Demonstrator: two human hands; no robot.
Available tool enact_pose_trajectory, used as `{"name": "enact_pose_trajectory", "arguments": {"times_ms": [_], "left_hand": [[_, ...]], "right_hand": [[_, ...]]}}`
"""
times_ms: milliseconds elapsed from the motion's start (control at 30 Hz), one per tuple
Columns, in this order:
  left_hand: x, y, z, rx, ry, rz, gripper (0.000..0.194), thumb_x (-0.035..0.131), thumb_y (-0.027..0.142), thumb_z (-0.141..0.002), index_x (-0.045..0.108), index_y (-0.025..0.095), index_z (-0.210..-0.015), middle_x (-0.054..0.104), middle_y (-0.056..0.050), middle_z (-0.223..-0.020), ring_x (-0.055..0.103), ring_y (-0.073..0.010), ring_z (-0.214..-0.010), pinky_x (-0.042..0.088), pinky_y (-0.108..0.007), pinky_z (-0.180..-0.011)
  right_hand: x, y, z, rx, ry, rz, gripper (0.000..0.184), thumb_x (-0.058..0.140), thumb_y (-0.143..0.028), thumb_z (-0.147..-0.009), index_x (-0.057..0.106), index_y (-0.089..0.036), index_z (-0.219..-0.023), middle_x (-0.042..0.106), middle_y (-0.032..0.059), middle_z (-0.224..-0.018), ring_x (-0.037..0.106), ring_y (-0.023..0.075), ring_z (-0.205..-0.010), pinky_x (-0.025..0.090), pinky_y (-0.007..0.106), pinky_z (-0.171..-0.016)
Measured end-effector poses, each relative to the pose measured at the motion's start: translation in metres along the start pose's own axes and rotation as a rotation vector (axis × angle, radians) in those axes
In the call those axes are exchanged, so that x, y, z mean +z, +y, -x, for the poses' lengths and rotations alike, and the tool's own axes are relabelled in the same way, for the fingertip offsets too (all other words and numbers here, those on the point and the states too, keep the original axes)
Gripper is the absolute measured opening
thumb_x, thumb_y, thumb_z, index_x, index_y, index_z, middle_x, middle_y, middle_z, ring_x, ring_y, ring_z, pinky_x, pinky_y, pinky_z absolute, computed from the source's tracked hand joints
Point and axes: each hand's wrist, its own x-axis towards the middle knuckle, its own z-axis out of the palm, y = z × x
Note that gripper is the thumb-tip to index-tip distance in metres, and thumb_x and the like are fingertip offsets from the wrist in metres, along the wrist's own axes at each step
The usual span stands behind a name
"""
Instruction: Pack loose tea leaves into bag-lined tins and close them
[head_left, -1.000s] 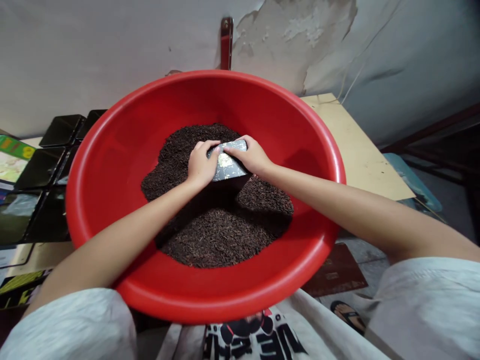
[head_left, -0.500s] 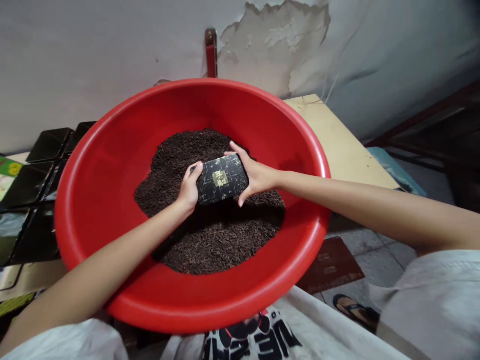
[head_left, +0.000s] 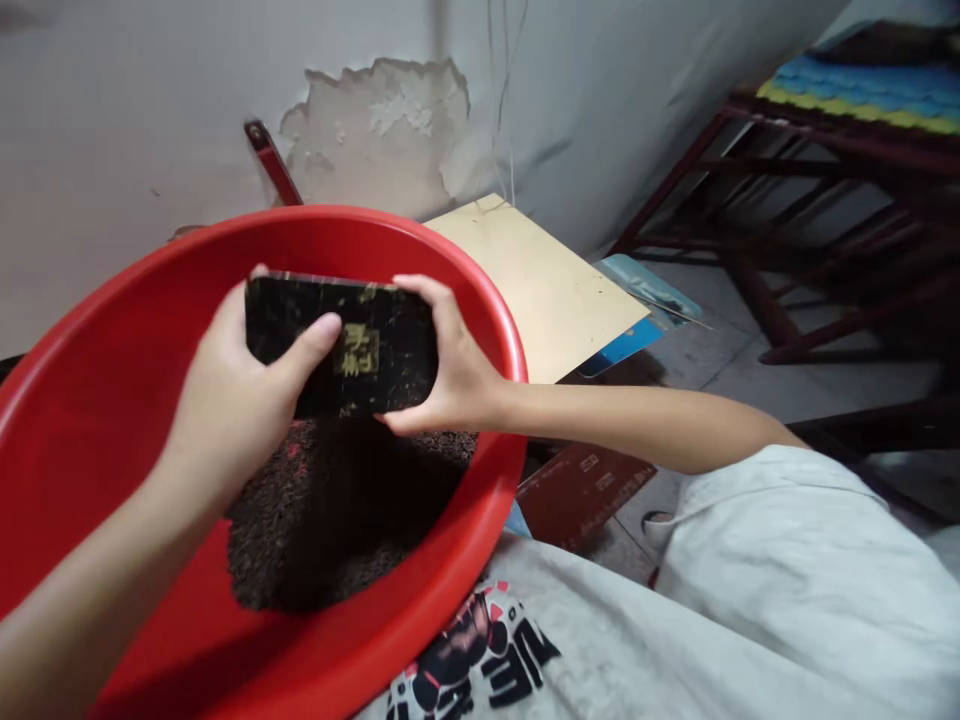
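Observation:
A black tin [head_left: 322, 305] with gold flecks and a gold character label is held up in both hands above the red basin. My left hand [head_left: 236, 375] is closed round its left end, thumb lying across the face. At the other end, my right hand [head_left: 457, 365] grips with fingers on the top edge and thumb along the lower edge. Below the tin, dark loose tea leaves [head_left: 262, 555] lie in the red basin [head_left: 495, 350], partly shadowed and partly hidden by my left hand and the tin.
A pale board [head_left: 540, 270] lies beyond the basin's right side. A dark red wooden rack [head_left: 795, 150] stands at the right with blue and yellow mats [head_left: 862, 95] on it. The wall [head_left: 180, 110] with peeling plaster is close behind the basin. A brown-red board [head_left: 585, 490] lies low at the right.
The tin has come up nearer to the camera, and my left thumb now reaches further over its face. The view has swung right, bringing the rack in and taking the black boxes at the left out.

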Motion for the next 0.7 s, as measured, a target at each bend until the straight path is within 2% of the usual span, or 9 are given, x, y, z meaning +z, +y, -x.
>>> {"name": "enact_pose_trajectory", "arguments": {"times_ms": [67,167,233,333,400,433,567,633,700], "left_hand": [[-0.007,0.041,-0.012,0.228,-0.008,-0.149,0.050,0.050,0.056,-0.072,0.062,0.023,-0.107,0.063,0.009,-0.093,0.061,-0.0187,-0.096,0.044,-0.034,-0.090],[-0.003,0.104,-0.034,0.457,-0.065,-0.261,0.044,0.044,0.052,-0.082,0.062,0.025,-0.112,0.059,0.012,-0.095,0.059,-0.0164,-0.101,0.042,-0.032,-0.091],[0.014,0.139,-0.049,0.502,-0.043,-0.312,0.044,0.046,0.053,-0.084,0.064,0.022,-0.110,0.057,0.010,-0.103,0.059,-0.0200,-0.107,0.041,-0.032,-0.095],[0.062,0.171,-0.071,0.630,-0.185,-0.141,0.043,0.053,0.044,-0.087,0.064,0.010,-0.111,0.061,0.002,-0.102,0.060,-0.0213,-0.105,0.042,-0.028,-0.090],[0.103,0.177,-0.084,0.696,-0.209,-0.077,0.043,0.057,0.043,-0.088,0.064,0.006,-0.108,0.065,-0.005,-0.102,0.060,-0.0204,-0.100,0.042,-0.027,-0.086],[0.124,0.176,-0.090,0.681,-0.248,-0.096,0.041,0.057,0.043,-0.088,0.064,0.007,-0.107,0.066,-0.008,-0.102,0.060,-0.0201,-0.096,0.043,-0.027,-0.083],[0.203,0.162,-0.106,0.547,-0.404,-0.209,0.044,0.053,0.044,-0.091,0.056,0.012,-0.120,0.063,-0.013,-0.118,0.058,-0.0250,-0.107,0.043,-0.030,-0.087],[0.234,0.152,-0.108,0.471,-0.478,-0.281,0.044,0.050,0.043,-0.093,0.053,0.012,-0.124,0.061,-0.013,-0.122,0.057,-0.0272,-0.112,0.043,-0.033,-0.092],[0.259,0.143,-0.109,0.373,-0.489,-0.375,0.047,0.046,0.043,-0.094,0.049,0.009,-0.127,0.058,-0.017,-0.126,0.055,-0.0293,-0.116,0.043,-0.036,-0.094]], "right_hand": [[-0.023,-0.010,-0.007,0.043,0.129,0.070,0.104,0.075,-0.040,-0.059,0.012,-0.023,-0.141,0.027,0.0116,-0.142,0.026,0.0274,-0.139,0.024,0.044,-0.118],[-0.060,-0.017,-0.017,0.074,0.346,0.185,0.103,0.074,-0.044,-0.059,0.011,-0.027,-0.139,0.023,0.0091,-0.145,0.021,0.0271,-0.142,0.020,0.042,-0.120],[-0.084,-0.011,-0.018,0.099,0.471,0.236,0.104,0.074,-0.044,-0.058,0.009,-0.027,-0.137,0.020,0.0089,-0.146,0.017,0.0288,-0.144,0.018,0.044,-0.120],[-0.113,0.017,-0.009,0.168,0.590,0.292,0.107,0.074,-0.044,-0.057,0.005,-0.026,-0.137,0.017,0.0097,-0.145,0.015,0.0325,-0.144,0.015,0.049,-0.118],[-0.123,0.046,0.003,0.226,0.649,0.331,0.104,0.072,-0.042,-0.057,0.007,-0.024,-0.136,0.020,0.0110,-0.142,0.022,0.0329,-0.141,0.019,0.050,-0.116],[-0.126,0.062,0.009,0.258,0.682,0.346,0.101,0.071,-0.040,-0.057,0.009,-0.023,-0.135,0.022,0.0116,-0.140,0.027,0.0322,-0.138,0.022,0.051,-0.115],[-0.119,0.114,0.028,0.460,0.801,0.345,0.091,0.070,-0.030,-0.053,0.018,-0.022,-0.127,0.032,0.0114,-0.133,0.038,0.0291,-0.129,0.029,0.052,-0.110],[-0.110,0.129,0.032,0.620,0.821,0.283,0.091,0.072,-0.026,-0.049,0.021,-0.020,-0.124,0.034,0.0139,-0.132,0.038,0.0296,-0.127,0.031,0.051,-0.109],[-0.101,0.138,0.033,0.782,0.805,0.202,0.092,0.075,-0.024,-0.047,0.024,-0.017,-0.123,0.034,0.0186,-0.132,0.039,0.0311,-0.126,0.034,0.048,-0.108]]}}
